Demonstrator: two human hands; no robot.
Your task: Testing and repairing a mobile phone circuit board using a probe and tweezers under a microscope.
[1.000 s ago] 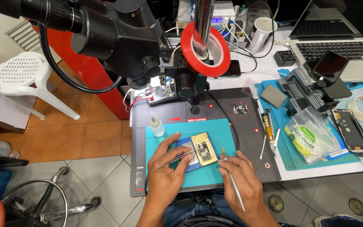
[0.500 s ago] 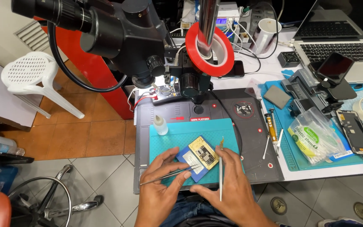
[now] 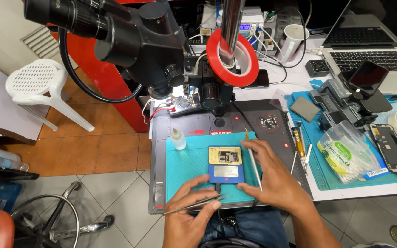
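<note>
A small circuit board [image 3: 225, 155] sits on a blue square holder [image 3: 225, 171] that lies on the teal mat [image 3: 184, 170]. My left hand [image 3: 190, 212] is at the mat's front edge and grips metal tweezers [image 3: 194, 203], which point left and lie almost flat. My right hand [image 3: 272, 177] rests on the mat just right of the holder, its fingers touching the holder's edge, and holds a thin metal probe [image 3: 252, 160] with the tip pointing away from me. A large black microscope [image 3: 138, 39] hangs over the bench behind the mat.
A small clear dropper bottle [image 3: 177, 138] stands at the mat's back left corner. A red tape roll [image 3: 231, 56] hangs on the microscope post. To the right lie screwdrivers [image 3: 299, 144], a bag of cotton swabs [image 3: 345, 154], phone parts [image 3: 391, 147] and a laptop [image 3: 373, 55]. A white plastic stool [image 3: 37, 89] stands left.
The blue holder with the board has been turned square to the mat and set a little farther back. My left hand drew back toward me with the tweezers; my right hand moved up beside the holder.
</note>
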